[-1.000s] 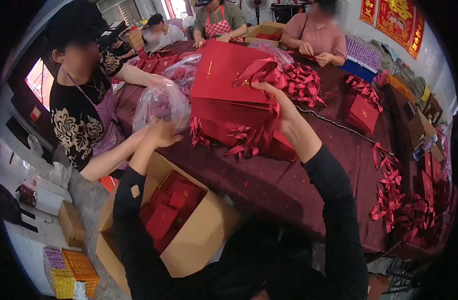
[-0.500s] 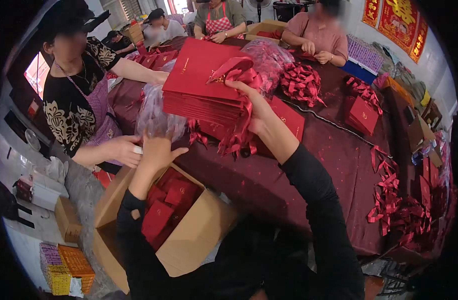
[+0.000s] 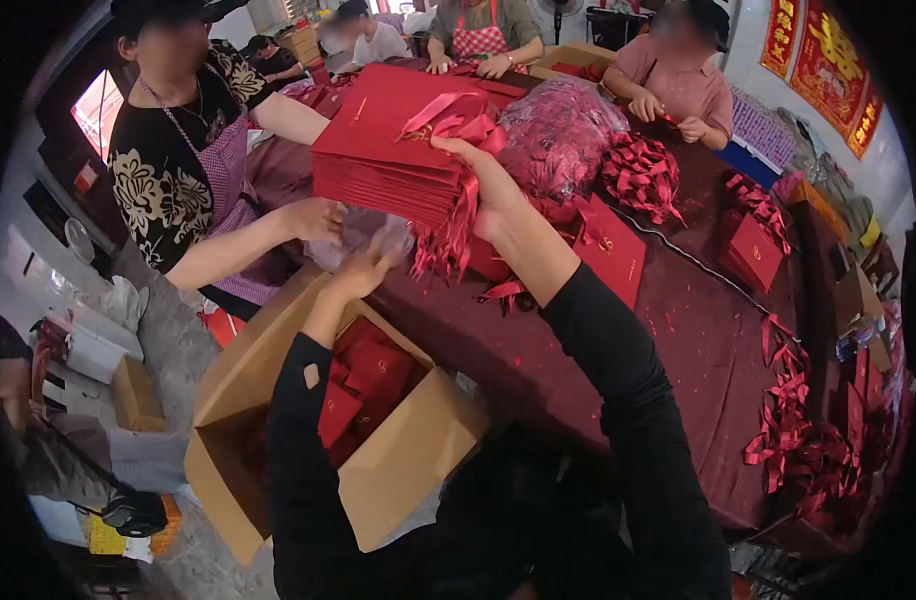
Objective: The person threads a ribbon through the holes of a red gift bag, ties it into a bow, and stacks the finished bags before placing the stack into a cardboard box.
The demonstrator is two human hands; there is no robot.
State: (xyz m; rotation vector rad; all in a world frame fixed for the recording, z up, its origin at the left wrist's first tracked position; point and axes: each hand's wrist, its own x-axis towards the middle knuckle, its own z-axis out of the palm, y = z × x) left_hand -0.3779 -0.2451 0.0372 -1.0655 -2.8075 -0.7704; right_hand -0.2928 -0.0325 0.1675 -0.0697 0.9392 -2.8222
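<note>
A thick stack of red paper gift bags (image 3: 368, 115) with satin ribbon handles is held up over the table. My right hand (image 3: 488, 190) is closed on its right side, thumb on top by the ribbons. My left hand (image 3: 361, 272) reaches out below the stack, fingers apart, right at a clear plastic bag (image 3: 343, 245). Across from it is a co-worker's hand (image 3: 323, 220), at the other side of the plastic. The co-worker's other arm (image 3: 293, 118) extends behind the stack. Beneath my left arm stands an open cardboard box (image 3: 418, 430) with red gift bags (image 3: 373, 370) inside.
A table with a dark red cloth (image 3: 568, 380) spreads ahead and right. On it lie a plastic-wrapped red bundle (image 3: 563, 130), a ribbon pile (image 3: 643, 178), more red bags (image 3: 753, 250) and loose ribbons (image 3: 788, 420). Other people sit around the far side. Another person's arm (image 3: 68, 460) shows at lower left.
My left hand has moved right, away from the co-worker's hand. That hand has risen toward the stack. The plastic bag sits lower and partly behind the hands. A person has appeared at lower left.
</note>
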